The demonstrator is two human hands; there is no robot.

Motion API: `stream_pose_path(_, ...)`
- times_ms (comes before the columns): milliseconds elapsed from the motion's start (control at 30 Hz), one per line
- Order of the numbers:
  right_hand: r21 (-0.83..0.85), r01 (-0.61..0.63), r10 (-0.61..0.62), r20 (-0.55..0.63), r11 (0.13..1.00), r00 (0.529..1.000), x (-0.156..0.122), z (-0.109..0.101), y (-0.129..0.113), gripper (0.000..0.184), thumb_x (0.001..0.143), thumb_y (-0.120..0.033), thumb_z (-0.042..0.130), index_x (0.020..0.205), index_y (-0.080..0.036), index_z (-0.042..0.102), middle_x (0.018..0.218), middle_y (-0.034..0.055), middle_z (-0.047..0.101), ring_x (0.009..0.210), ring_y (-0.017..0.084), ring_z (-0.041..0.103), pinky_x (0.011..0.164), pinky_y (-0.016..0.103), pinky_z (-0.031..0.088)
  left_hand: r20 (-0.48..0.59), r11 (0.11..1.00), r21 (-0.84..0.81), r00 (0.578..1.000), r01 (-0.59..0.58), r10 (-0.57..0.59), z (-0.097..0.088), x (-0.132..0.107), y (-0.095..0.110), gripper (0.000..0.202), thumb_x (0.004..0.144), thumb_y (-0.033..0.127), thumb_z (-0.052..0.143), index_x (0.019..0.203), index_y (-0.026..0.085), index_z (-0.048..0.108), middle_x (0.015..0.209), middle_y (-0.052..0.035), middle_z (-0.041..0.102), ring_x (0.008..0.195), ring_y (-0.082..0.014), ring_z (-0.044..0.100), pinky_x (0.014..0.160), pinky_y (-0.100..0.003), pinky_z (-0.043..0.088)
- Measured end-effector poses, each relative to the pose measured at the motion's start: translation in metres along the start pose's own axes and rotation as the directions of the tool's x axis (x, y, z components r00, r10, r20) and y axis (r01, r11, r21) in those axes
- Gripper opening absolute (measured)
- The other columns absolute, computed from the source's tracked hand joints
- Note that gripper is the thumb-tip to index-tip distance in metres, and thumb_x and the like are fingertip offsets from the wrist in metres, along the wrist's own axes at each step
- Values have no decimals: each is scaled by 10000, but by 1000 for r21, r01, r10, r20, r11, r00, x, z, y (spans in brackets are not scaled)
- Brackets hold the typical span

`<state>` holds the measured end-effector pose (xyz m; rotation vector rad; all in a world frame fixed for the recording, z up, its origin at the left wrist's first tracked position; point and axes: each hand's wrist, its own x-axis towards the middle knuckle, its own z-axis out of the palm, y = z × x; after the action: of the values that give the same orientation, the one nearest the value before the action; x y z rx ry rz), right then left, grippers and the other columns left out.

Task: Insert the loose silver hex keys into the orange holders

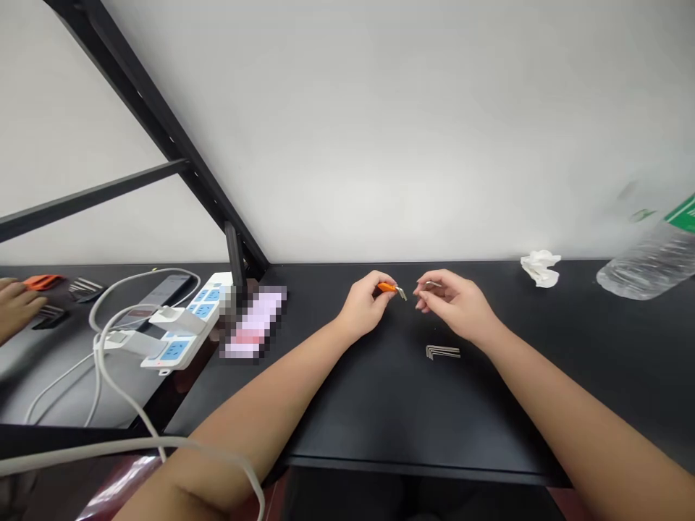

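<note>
My left hand (366,305) is closed around an orange hex key holder (386,287). Short silver hex key ends (402,293) stick out of it toward the right. Just across a small gap, my right hand (455,304) has its thumb and fingers pinched together. Something thin and pale shows between those fingers, too small to make out for certain. Below my right hand, several L-shaped hex keys (442,352) lie side by side on the black table (380,412), their bent ends to the left.
Crumpled tissue (540,268) and a clear plastic bottle (646,264) are at the right. On the left are a blurred-out phone (255,323), a power strip (187,325), white cables (116,376) and a black frame (209,192). Another person's hand (19,307) rests beyond the frame.
</note>
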<state>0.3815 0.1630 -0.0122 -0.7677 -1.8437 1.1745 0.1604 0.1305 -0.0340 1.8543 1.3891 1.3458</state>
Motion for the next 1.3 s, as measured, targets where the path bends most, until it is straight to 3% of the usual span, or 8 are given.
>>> stream_pose_path(267,137,67,-48,-132,988,990,1,17,-1,236,902,-394,715,1001,-182,741,973,66,759,877,191,741,855,345,633,-43,994,-48,995,-96,94,7,-5,11,109,866,204,708,827,207,606,952,-39,775,896,-188,746,809,-335,596)
stream_pose_path(500,-198,159,-190,-144,967,971,-1,19,1,181,966,-333,616,980,-212,750,877,38,736,751,168,711,728,296,601,-114,978,47,972,-203,207,11,-7,7,152,880,167,686,784,205,574,974,-46,767,878,-169,742,776,-310,595)
stream_pose_path(667,-562,307,-377,-10,768,926,-2,25,5,287,1023,-308,504,1115,-219,761,920,69,717,795,186,681,730,310,547,-65,939,171,948,-298,313,13,-10,5,117,884,116,634,830,209,591,1008,-52,750,932,-164,724,818,-303,589)
stream_pose_path(800,-666,274,-238,147,693,960,-5,24,10,456,1050,-301,407,1467,-207,564,1009,77,749,862,215,714,718,313,538,-129,972,90,965,-216,227,12,-10,4,132,895,145,640,813,206,557,995,-44,743,900,-151,722,804,-290,588)
stream_pose_path(900,-706,241,-171,169,666,971,-6,23,10,503,1052,-292,360,1529,-198,491,1050,84,750,900,229,719,735,321,530,-96,975,75,972,-209,216,9,-10,4,115,913,171,632,852,207,541,1040,-52,732,927,-152,716,819,-292,583)
stream_pose_path(1100,-832,137,143,250,538,958,-6,13,-1,665,1017,-385,445,1641,-232,270,745,34,691,646,218,649,565,275,414,-82,977,86,976,-193,200,7,-7,1,70,933,151,572,961,209,544,1084,-62,698,923,-144,687,823,-290,572)
stream_pose_path(1200,-850,109,151,216,516,965,-8,-7,-6,459,963,-268,461,1404,-240,583,976,66,711,835,207,676,676,278,445,-119,981,125,980,-147,162,4,-4,-2,118,903,160,615,1001,211,573,1038,-47,707,849,-139,676,775,-280,559)
stream_pose_path(1300,-804,179,292,399,567,869,-11,-26,-8,224,882,-223,514,993,-226,708,1043,48,675,771,155,634,689,268,444,-157,992,104,984,-69,85,1,-1,-5,111,882,155,633,971,210,597,1013,-38,738,875,-150,702,789,-284,565)
